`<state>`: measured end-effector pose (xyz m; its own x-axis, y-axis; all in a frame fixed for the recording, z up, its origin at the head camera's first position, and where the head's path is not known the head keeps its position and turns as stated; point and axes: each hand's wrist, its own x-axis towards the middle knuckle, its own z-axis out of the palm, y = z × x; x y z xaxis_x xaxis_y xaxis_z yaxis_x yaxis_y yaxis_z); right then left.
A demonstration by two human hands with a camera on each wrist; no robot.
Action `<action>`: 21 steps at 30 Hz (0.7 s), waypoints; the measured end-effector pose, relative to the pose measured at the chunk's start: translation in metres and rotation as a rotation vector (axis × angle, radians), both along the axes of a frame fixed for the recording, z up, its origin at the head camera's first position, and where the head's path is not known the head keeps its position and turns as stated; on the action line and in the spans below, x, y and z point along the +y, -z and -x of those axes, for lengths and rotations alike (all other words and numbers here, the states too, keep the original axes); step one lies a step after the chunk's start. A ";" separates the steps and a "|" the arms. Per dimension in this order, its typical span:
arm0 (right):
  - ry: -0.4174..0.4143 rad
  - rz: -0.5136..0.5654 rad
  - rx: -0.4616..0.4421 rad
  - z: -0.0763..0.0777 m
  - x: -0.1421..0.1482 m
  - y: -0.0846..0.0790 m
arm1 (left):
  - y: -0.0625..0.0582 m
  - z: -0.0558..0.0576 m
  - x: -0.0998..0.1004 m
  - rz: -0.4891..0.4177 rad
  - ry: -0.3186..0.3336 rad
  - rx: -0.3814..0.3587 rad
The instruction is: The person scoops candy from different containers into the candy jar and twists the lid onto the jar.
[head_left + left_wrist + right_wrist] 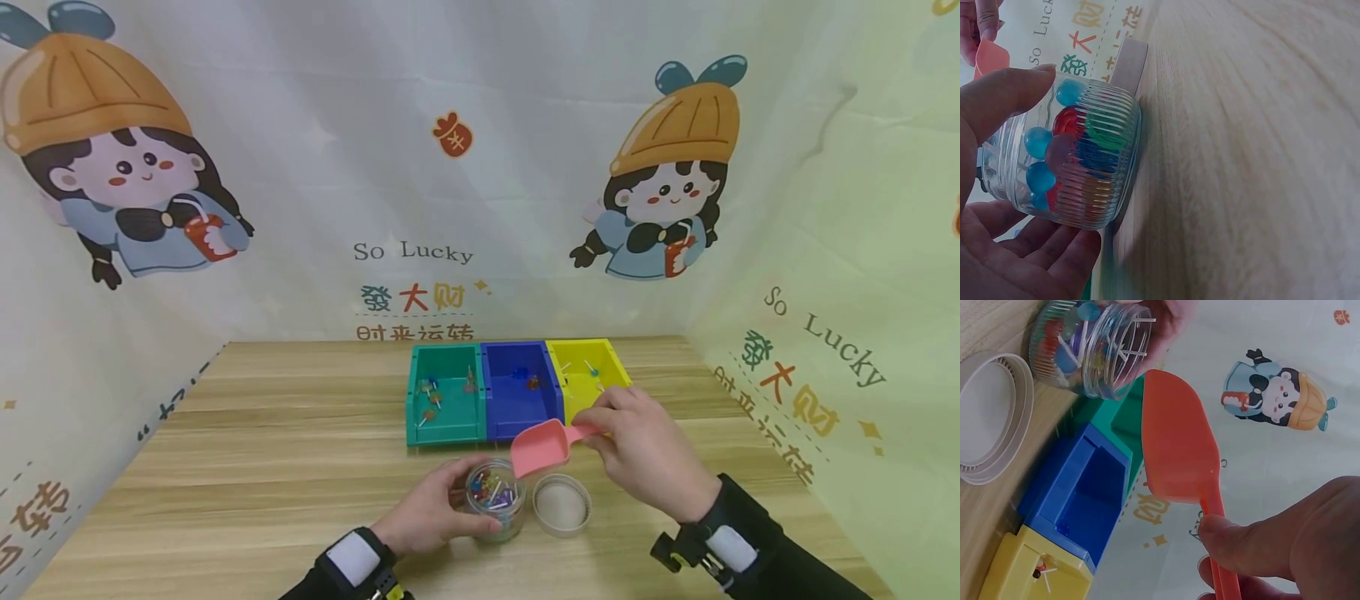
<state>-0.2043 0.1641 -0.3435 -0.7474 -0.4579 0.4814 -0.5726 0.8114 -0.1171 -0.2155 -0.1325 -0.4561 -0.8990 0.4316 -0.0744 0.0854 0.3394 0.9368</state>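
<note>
My left hand (pixel 438 510) grips a clear glass jar (pixel 1085 156) on the wooden table, fingers and thumb round its side. Inside the jar are several ball-headed pins (pixel 495 490) in blue, red, green and purple with white shafts. In my right hand (pixel 648 450), thumb and fingers pinch the handle of a pink plastic scoop (pixel 542 448). The scoop's front edge overlaps the jar's rim in the head view; its blade looks bare in the right wrist view. Close by the jar on its right lies a round lid (pixel 562 505), inner side up.
Behind the jar three joined bins stand in a row: green (pixel 447 354), blue (pixel 522 431) and yellow (pixel 613 360), each with a few pins inside. A printed cloth (pixel 525 208) hangs behind and along both sides of the wooden table (pixel 300 425).
</note>
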 end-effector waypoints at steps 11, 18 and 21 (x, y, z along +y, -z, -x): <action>0.077 0.055 -0.103 0.016 0.011 -0.002 | 0.000 0.000 0.000 -0.007 -0.002 0.006; 0.177 0.128 -0.196 0.035 0.023 0.002 | 0.001 -0.002 0.001 0.002 -0.010 0.026; 0.233 0.163 -0.236 0.045 0.029 0.005 | 0.001 -0.001 0.000 -0.004 -0.008 0.024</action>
<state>-0.2489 0.1927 -0.3481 -0.9219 -0.1939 0.3355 -0.3163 0.8767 -0.3624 -0.2140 -0.1321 -0.4576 -0.9038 0.4247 -0.0516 0.1048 0.3367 0.9358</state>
